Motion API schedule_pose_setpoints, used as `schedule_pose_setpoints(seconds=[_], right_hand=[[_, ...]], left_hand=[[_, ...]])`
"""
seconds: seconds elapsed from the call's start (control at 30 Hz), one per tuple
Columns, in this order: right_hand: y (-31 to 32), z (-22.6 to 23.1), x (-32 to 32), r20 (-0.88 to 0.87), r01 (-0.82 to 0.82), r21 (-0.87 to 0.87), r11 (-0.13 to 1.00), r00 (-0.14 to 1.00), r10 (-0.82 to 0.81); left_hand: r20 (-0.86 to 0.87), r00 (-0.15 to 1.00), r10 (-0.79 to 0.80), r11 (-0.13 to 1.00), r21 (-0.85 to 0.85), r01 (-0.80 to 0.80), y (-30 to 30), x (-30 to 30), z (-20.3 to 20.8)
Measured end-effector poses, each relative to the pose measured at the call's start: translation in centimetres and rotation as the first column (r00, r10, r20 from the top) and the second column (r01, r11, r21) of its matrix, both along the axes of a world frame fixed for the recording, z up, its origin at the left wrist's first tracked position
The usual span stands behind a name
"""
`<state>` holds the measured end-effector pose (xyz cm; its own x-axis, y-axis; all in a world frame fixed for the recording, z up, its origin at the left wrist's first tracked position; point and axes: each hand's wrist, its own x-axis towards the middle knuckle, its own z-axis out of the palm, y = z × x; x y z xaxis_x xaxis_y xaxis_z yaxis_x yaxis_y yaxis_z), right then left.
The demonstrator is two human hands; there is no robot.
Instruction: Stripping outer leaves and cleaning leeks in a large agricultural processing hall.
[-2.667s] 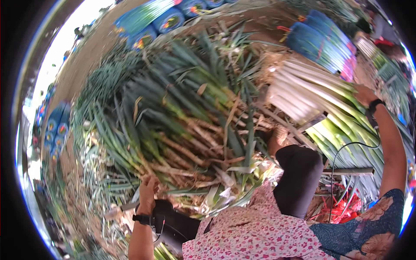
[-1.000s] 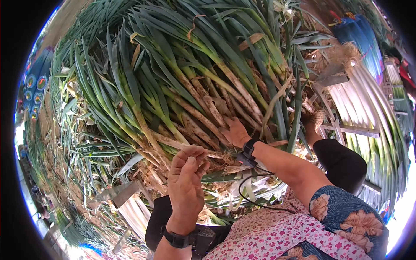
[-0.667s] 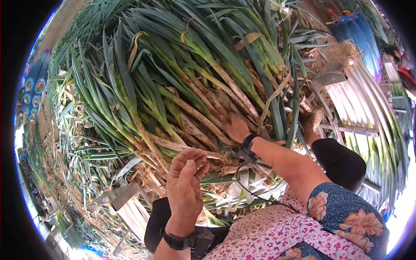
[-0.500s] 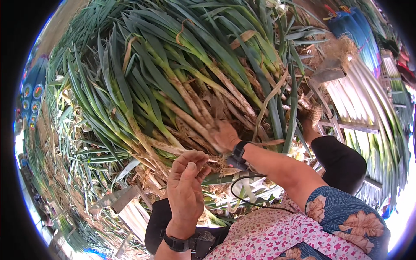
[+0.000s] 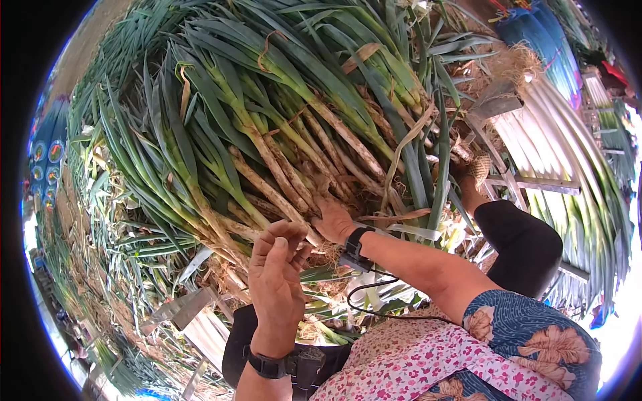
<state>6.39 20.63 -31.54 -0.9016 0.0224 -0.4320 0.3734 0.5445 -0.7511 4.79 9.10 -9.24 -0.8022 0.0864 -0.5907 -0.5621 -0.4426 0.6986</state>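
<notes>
A large heap of unpeeled leeks (image 5: 267,100) with green leaves and soil-stained stalks lies in front of me. My right hand (image 5: 332,219) reaches into the heap near the root ends. Its fingers close round a leek stalk (image 5: 286,179), though the fingertips are partly hidden among the stalks. My left hand (image 5: 275,284) is raised at the near side of the heap, its fingers loosely bent and the thumb apart from them. Nothing shows in it. Both wrists wear dark bands.
Cleaned leeks with white stalks (image 5: 535,134) rest on a metal rack (image 5: 542,185) at right. Another metal stand (image 5: 177,311) is at lower left. Leaf scraps (image 5: 100,267) litter the left ground. Blue printed bags (image 5: 47,160) stand far left, a blue bundle (image 5: 542,40) far right. A black cable (image 5: 354,301) crosses my lap.
My right hand has shifted slightly left among the stalks. The left hand stays raised with its fingers still loosely bent. The whole view has shifted a little.
</notes>
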Motion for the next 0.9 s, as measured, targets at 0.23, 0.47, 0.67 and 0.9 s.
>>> schedule_pose_setpoints(seconds=[0.23,0.47,0.67,0.9], right_hand=[[10.9,3.2,-5.1,-0.391,0.290,0.174,0.941,0.898,-0.204],[20.1,1.6,-5.6,0.504,0.077,0.277,0.958,0.837,-0.213],[20.4,0.7,-4.8,0.391,-0.056,0.451,0.891,0.910,-0.141],[16.9,4.7,-4.1,0.183,0.063,0.088,0.994,0.980,-0.078]], left_hand=[[-0.013,1.000,0.024,1.000,0.004,-0.024,-1.1,0.2,0.4],[0.000,1.000,0.009,1.000,-0.024,-0.009,-0.7,0.3,-0.1],[0.007,0.999,-0.041,0.999,-0.015,0.041,0.6,0.0,-0.2],[0.002,0.998,-0.071,0.997,-0.031,0.071,1.7,-0.2,-0.4]])
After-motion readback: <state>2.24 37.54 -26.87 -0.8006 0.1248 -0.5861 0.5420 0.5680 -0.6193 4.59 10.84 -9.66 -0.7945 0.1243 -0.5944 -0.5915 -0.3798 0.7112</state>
